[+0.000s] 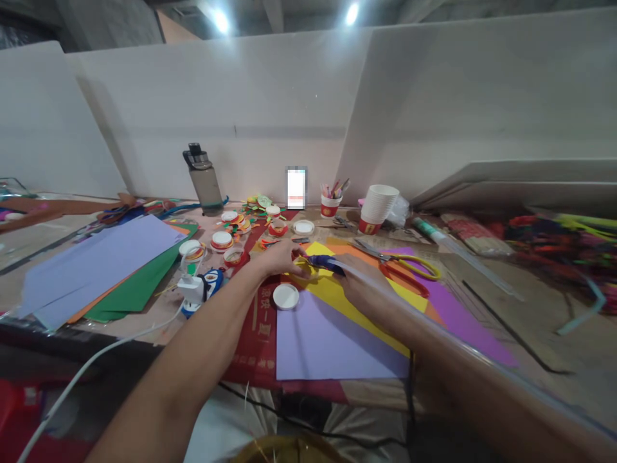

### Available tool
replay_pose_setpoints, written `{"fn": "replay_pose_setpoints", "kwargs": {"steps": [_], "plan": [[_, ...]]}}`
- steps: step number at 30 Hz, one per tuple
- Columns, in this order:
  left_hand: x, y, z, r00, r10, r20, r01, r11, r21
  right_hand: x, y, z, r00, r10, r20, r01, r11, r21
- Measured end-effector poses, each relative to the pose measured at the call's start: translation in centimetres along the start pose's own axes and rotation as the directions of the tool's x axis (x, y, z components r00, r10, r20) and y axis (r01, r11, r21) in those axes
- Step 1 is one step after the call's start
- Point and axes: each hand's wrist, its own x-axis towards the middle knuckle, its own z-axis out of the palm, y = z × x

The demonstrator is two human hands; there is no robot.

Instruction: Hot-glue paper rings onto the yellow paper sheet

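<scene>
Left hand point(285, 258) pinches a small, curved yellow piece point(313, 271), seemingly paper; right hand point(359, 281) grips a slim dark-blue tool point(328, 263) alongside. Light, bendable stuff, probably: best held by its edges.

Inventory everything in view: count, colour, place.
Bottle: one, grey, back left
Screen: one, white, back centre
Pen cup: one, red-white, right of screen
Cup stack: one, white-red, back right
Large scissors: one, yellow-red handles, right of centre
Central sheets: several, lavender, yellow, orange, purple, table centre
Left sheets: several, lavender, orange, green, table's left
Round pieces: several, white-red, left of centre
Plug with cable: one, white, left side
Strands: many, mostly red, far right
Lights: two, white, ceiling
Unclear item: one, blue, in right hand
Left hand: one, bare, at something yellow
Right hand: one, bare, centre
</scene>
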Motion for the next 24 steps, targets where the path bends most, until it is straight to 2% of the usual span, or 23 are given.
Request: {"fn": "replay_pose_setpoints", "kwargs": {"steps": [7, 16, 24], "plan": [[0.1, 0.2, 0.1, 0.999, 0.026, -0.024, -0.027, 0.999, -0.018, 0.4, -0.7, 0.2, 0.999, -0.041, -0.025, 0.042, 0.999, 0.002], [-0.2, 0.3, -0.1, 1.000, 0.008, 0.008, -0.007, 0.999, -0.031, -0.3, -0.6, -1.1, 0.997, 0.066, 0.029, -0.065, 0.997, -0.029], [0.2, 0.2, 0.2, 1.000, 0.008, -0.002, -0.008, 1.000, 0.014, 0.6, -1.1, 0.1, 1.000, 0.010, -0.008, -0.009, 0.996, 0.090]]}}
